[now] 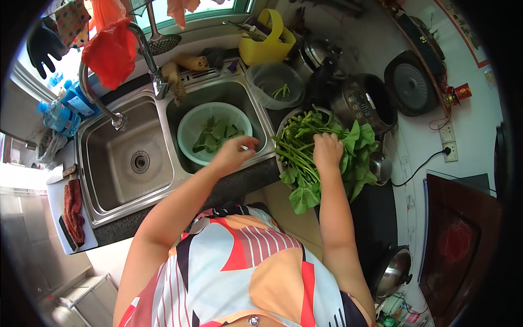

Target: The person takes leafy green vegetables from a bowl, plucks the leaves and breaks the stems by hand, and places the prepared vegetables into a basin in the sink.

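Observation:
My left hand point(235, 155) is over the right rim of a pale green basin point(185, 122), its fingers loosely curled and apart with nothing visible in them. Several torn green leaves point(215, 136) lie inside the basin, which sits in the right-hand sink bowl. On the counter to the right, a big heap of leafy green vegetables point(299, 136) with long stems fills and overhangs a round container. My right hand point(328, 150) reaches into this heap, fingers closed on the greens; its fingertips are partly hidden among stems and leaves.
A clear plastic tub point(261, 90) holding a few short stem pieces stands behind the heap. Nearby are a yellow basket point(267, 46) and a dark rice cooker point(362, 103). The faucet point(158, 82) arches over the left sink bowl point(125, 158). A knife point(70, 171) lies far left.

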Demonstrator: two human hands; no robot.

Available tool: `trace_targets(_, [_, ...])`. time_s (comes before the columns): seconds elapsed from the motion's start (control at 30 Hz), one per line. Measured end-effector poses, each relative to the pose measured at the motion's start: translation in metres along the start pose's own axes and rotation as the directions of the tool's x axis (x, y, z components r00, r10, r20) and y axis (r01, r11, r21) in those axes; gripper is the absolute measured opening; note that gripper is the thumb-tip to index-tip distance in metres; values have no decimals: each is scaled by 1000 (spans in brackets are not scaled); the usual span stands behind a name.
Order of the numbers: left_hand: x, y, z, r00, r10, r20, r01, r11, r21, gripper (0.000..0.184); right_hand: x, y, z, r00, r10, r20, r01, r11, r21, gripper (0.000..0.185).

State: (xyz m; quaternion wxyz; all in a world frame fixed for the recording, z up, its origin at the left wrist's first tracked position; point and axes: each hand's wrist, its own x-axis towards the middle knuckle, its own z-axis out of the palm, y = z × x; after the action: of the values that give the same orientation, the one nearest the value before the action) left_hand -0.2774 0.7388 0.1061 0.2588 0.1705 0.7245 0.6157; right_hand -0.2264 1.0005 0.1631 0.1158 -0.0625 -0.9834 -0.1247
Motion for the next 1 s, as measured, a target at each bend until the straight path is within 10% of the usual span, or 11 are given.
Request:
trace_targets(0.3, [0,25,36,977,177,118,-203,943,263,34,14,34,-82,914,50,-403,-91,992,-83,3])
trace_targets(0.43, [-9,66,36,991,60,117,-17,941,-339,32,17,1,-125,805,-21,-592,100,990,101,3])
trace_targets(0.6, [-17,116,13,974,108,-200,-227,402,-887,26,15,-74,-127,668,-175,-723,398,905,149,10])
trace_targets(0.77, [-43,115,-50,927,192,-321,-350,747,-565,24,27,-115,-140,705,-97,-702,597,615,515,17])
trace_targets(1.0, [-75,115,-87,935,197,-296,-285,913,-291,27,58,-162,-160,661,-319,-679,739,434,516,13])
